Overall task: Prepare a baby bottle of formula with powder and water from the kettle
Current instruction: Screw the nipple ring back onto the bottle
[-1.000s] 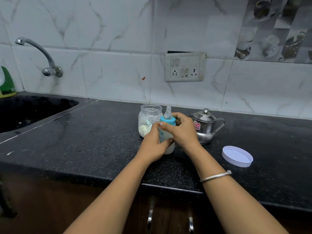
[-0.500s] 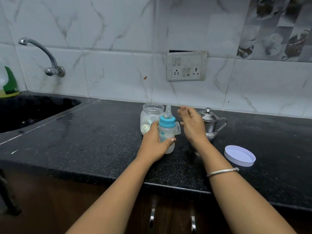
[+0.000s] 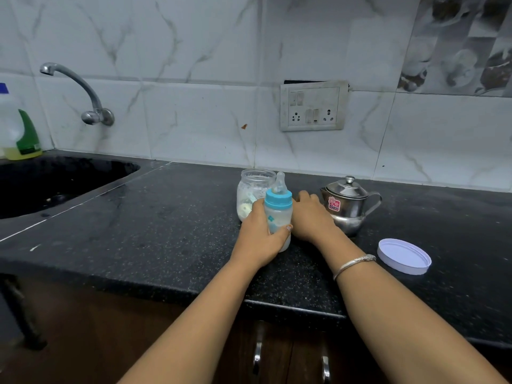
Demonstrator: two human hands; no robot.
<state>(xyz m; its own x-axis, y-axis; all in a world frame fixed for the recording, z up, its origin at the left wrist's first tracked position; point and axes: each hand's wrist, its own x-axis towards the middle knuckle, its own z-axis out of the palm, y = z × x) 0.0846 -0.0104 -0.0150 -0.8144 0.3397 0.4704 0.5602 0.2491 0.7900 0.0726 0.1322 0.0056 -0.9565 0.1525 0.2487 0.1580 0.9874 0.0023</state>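
Observation:
A baby bottle (image 3: 278, 214) with a blue collar and clear teat stands on the black counter (image 3: 166, 231), milky liquid inside. My left hand (image 3: 259, 239) grips its body from the left, thumb across the front. Just right of the bottle, my right hand (image 3: 307, 217) is low over the counter, between the bottle and the small steel kettle (image 3: 347, 203). Its fingertips are hidden behind the knuckles. The kettle's lid is on. Behind the bottle stands an open glass jar (image 3: 253, 184) with some powder at the bottom.
The jar's white lid (image 3: 403, 256) lies upside down at the right. A black sink (image 3: 55, 181) with a wall tap (image 3: 83, 90) is at the left, a dish soap bottle (image 3: 19, 134) beside it. A socket panel (image 3: 313, 106) is on the tiled wall.
My right hand let go of the bottle's collar, lifted away, then dropped down to the counter beside the bottle. The left hand kept its hold on the bottle.

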